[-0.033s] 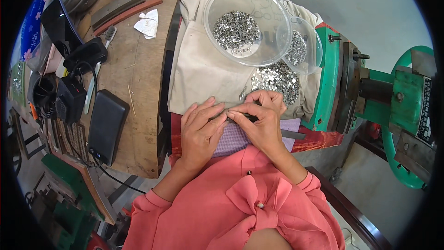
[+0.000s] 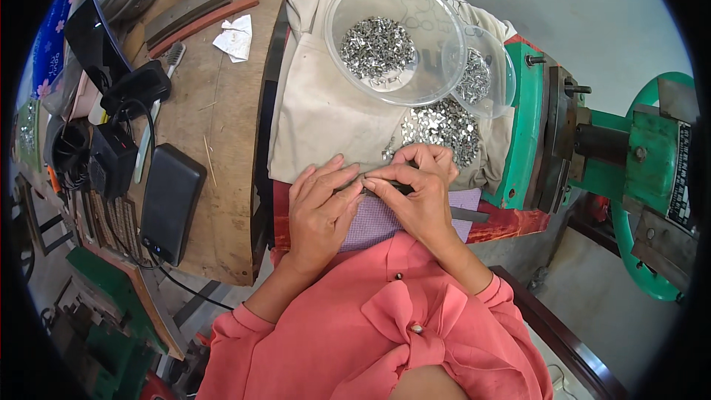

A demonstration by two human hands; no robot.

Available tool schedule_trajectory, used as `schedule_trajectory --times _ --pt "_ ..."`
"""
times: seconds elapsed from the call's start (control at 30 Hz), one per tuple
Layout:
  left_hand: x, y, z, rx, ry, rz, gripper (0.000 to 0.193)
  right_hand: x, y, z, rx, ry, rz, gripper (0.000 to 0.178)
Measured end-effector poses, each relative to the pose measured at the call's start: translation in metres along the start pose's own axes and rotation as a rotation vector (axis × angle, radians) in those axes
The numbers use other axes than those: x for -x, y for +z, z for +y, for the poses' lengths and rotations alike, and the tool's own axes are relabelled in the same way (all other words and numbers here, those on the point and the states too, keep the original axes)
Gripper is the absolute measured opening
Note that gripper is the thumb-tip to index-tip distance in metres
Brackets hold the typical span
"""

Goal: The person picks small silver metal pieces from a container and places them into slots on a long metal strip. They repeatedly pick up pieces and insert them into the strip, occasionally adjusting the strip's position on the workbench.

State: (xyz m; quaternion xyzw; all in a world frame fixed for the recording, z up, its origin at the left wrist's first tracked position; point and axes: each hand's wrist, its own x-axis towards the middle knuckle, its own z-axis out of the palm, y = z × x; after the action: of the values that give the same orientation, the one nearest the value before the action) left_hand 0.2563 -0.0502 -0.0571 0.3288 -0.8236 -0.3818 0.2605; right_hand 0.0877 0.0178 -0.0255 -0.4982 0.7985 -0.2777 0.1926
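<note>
My left hand and my right hand meet at the fingertips over a purple checked cloth. Thumb and forefinger are pinched together on both, with what lies between them too small and covered to make out. A dark sliver of something shows under the right fingers. Just beyond the right hand, small shiny metal pieces lie heaped on a beige cloth. Behind them a clear plastic tub holds many more such pieces, and a smaller clear container leans beside it with others inside.
On the wooden table at left lie a black phone-like slab, a propped dark phone, a brush, crumpled white paper and cables. A green machine with a handwheel stands right. A flat grey strip extends by my right wrist.
</note>
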Motion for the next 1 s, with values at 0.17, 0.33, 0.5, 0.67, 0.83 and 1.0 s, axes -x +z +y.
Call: schedule_trajectory --times 0.17,0.33,0.5,0.67,0.83,1.0 --pt "-0.0001 -0.0005 -0.0003 -0.008 -0.002 -0.011 0.028 0.0022 -0.0023 0.0066 -0.027 -0.005 -0.035 0.015" --pt "0.0000 -0.0003 -0.0001 0.002 -0.006 -0.010 0.029 0.0007 -0.0059 0.0066 -0.011 -0.001 -0.067 0.015" --pt "0.0002 -0.0005 -0.0010 0.009 -0.002 -0.015 0.029 -0.0009 -0.0073 0.0049 0.000 -0.010 -0.070 0.015" --pt "-0.0003 -0.0020 -0.0004 -0.001 -0.004 -0.024 0.029 -0.0032 -0.0066 0.0052 -0.002 -0.011 -0.066 0.015" --pt "-0.0004 -0.0016 -0.0005 -0.004 -0.003 -0.027 0.028 -0.0041 -0.0099 0.0063 0.002 -0.022 -0.078 0.015" --pt "0.0001 -0.0012 -0.0004 -0.003 -0.001 -0.022 0.028 -0.0056 -0.0101 0.0049 0.018 -0.033 -0.070 0.015"
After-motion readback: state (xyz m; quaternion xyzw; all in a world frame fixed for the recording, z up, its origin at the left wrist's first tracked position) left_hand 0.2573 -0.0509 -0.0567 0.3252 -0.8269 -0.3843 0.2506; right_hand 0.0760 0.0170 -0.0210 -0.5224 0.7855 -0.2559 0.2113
